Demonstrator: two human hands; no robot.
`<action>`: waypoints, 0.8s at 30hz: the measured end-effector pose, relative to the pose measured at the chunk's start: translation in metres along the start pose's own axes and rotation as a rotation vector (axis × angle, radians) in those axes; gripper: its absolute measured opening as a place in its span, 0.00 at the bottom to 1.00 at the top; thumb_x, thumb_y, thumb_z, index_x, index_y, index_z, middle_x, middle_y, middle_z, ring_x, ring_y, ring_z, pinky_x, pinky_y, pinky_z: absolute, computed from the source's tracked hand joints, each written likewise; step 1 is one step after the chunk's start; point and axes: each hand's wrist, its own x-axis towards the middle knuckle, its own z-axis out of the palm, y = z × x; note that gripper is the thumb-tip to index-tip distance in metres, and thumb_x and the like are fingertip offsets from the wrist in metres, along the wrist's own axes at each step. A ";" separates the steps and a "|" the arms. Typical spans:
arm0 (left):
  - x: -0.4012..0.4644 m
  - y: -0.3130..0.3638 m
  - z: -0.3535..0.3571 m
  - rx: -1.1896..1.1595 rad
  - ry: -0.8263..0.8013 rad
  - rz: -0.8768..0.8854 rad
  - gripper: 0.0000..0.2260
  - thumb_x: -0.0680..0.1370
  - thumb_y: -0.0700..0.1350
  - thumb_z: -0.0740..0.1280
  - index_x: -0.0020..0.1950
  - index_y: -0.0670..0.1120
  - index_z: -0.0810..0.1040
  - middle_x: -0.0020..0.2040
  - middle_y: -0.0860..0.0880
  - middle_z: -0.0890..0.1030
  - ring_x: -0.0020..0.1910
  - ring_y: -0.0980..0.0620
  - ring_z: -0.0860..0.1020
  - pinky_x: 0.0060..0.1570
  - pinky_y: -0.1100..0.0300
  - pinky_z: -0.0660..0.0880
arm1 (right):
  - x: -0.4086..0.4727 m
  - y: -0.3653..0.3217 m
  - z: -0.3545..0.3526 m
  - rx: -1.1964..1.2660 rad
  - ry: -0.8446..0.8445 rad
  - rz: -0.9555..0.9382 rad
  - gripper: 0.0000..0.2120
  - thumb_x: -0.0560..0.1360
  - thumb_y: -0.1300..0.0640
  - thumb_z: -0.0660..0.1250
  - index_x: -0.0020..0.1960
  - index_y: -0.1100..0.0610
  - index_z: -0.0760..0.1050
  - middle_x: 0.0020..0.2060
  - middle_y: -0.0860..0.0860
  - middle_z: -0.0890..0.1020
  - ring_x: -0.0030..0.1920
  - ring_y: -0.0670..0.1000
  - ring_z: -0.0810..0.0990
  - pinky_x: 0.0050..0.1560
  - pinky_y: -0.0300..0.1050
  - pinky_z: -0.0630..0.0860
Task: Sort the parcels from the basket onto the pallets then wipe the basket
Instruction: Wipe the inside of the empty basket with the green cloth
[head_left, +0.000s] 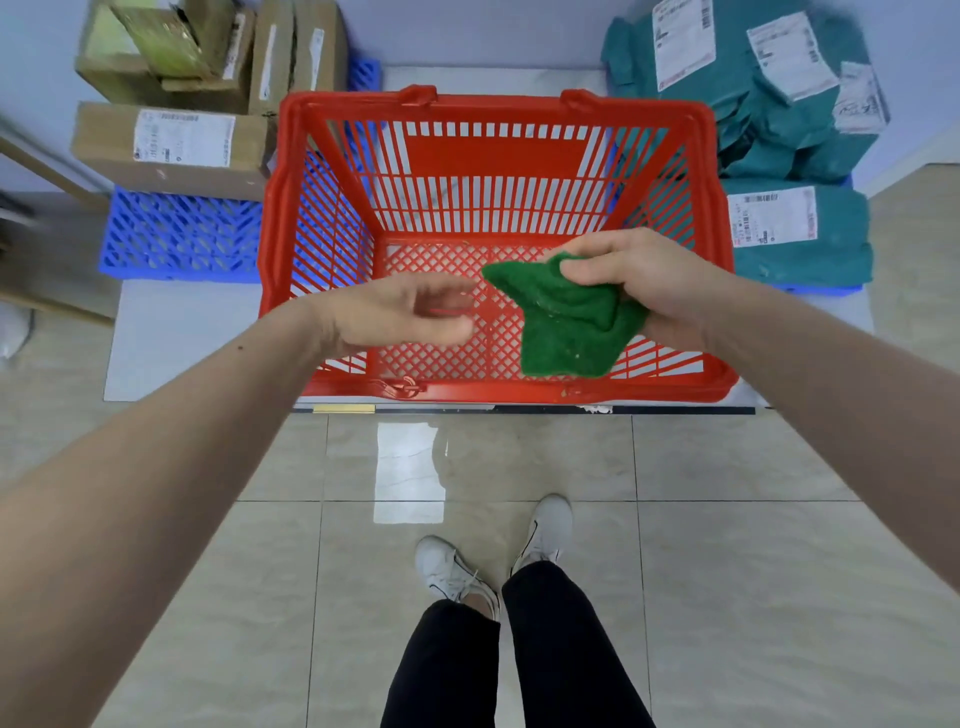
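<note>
A red plastic basket (498, 111) stands on a low white platform, with nothing inside it. My right hand (641, 280) hovers over the basket's right front part, shut on a crumpled green cloth (566, 325) that hangs down from the fingers. My left hand (405, 314) is open over the basket's left front part, fingers loosely curled toward the cloth without touching it. Brown cardboard parcels (176, 143) are stacked on a blue pallet (182, 236) to the left. Teal bag parcels (779, 104) are piled on a pallet to the right.
The white platform (176, 343) ends at a dark front edge just below the basket. Beige floor tiles lie in front, where my legs and white shoes (550, 525) stand. A wall corner rises behind the piles.
</note>
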 end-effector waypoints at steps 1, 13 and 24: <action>0.005 0.007 0.009 -0.109 0.059 0.010 0.42 0.64 0.67 0.73 0.73 0.52 0.67 0.69 0.55 0.75 0.66 0.60 0.74 0.65 0.59 0.71 | 0.000 0.002 0.003 0.154 -0.007 0.023 0.08 0.81 0.60 0.61 0.51 0.58 0.80 0.45 0.55 0.84 0.46 0.54 0.84 0.53 0.52 0.80; 0.025 0.032 0.059 -0.670 0.314 0.072 0.11 0.85 0.47 0.56 0.61 0.45 0.74 0.50 0.48 0.83 0.46 0.54 0.82 0.47 0.56 0.81 | -0.003 0.019 -0.010 0.231 0.033 0.055 0.16 0.78 0.60 0.66 0.63 0.65 0.75 0.53 0.58 0.83 0.54 0.57 0.82 0.59 0.58 0.79; 0.017 0.046 0.079 -0.607 0.624 0.035 0.09 0.84 0.51 0.58 0.50 0.47 0.72 0.45 0.50 0.81 0.41 0.51 0.81 0.30 0.60 0.78 | 0.004 0.032 0.015 -0.147 0.720 -0.284 0.14 0.70 0.45 0.75 0.49 0.48 0.72 0.44 0.50 0.85 0.44 0.49 0.85 0.48 0.55 0.83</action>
